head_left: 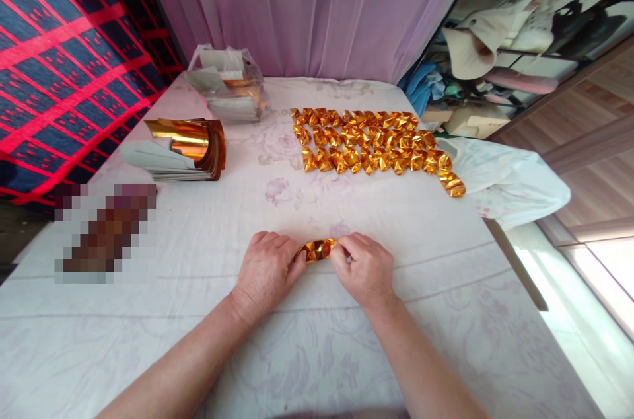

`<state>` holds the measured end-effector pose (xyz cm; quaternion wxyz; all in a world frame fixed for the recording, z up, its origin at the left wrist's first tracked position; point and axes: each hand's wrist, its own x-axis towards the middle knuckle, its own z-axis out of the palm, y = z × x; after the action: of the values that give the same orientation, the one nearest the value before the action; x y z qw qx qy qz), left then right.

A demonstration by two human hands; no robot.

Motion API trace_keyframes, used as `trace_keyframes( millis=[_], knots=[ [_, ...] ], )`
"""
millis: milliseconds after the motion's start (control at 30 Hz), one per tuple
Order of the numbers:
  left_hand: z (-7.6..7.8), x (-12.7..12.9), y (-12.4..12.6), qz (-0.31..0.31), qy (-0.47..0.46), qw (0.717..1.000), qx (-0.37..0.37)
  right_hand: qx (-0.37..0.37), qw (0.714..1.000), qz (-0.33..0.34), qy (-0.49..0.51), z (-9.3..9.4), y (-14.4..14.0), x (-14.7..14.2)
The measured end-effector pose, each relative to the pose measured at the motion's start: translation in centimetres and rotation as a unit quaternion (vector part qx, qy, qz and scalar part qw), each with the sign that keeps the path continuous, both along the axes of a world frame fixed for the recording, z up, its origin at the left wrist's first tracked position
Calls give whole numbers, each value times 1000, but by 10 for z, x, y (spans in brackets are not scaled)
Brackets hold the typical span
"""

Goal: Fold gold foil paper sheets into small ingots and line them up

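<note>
Between my two hands lies a piece of shiny gold foil paper [318, 250], creased and bulging in the middle. My left hand [267, 267] is closed on its left end, thumb against the fingers. Its right end is pinched by my right hand [365, 266], fingers curled in. Both ends of the foil are hidden by the fingers. Farther off, several rows of folded gold foil pieces [366, 141] rest on the flowered tablecloth [267, 204]. A single piece [452, 183] sits at the near right end of those rows.
On the left stands a curled stack of gold foil sheets [198, 148] with white backs. Behind it is a clear plastic bag [228, 85] of more sheets. A pale plastic bag [515, 178] hangs at the table's right edge. A pixelated patch covers something at left.
</note>
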<state>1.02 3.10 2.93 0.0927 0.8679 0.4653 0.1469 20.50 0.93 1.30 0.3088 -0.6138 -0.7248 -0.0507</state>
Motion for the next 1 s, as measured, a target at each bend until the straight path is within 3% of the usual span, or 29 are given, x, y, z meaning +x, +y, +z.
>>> trace_keyframes(
  millis=[133, 300, 467, 733, 1000],
  knots=[
    [0, -1, 1, 9, -17, 1000, -21, -25, 997, 47, 49, 0, -1, 2],
    [-3, -2, 2, 7, -12, 1000, -13, -37, 998, 49, 34, 0, 0, 3],
    [-3, -3, 3, 10, -15, 1000, -12, -65, 988, 102, 96, 1, 1, 4],
    [-1, -3, 4, 10, -14, 1000, -22, -97, 976, 126, 146, 3, 0, 4],
    [-1, -1, 3, -41, -19, 999, -12, -51, 992, 54, 105, -1, 1, 3]
  ],
)
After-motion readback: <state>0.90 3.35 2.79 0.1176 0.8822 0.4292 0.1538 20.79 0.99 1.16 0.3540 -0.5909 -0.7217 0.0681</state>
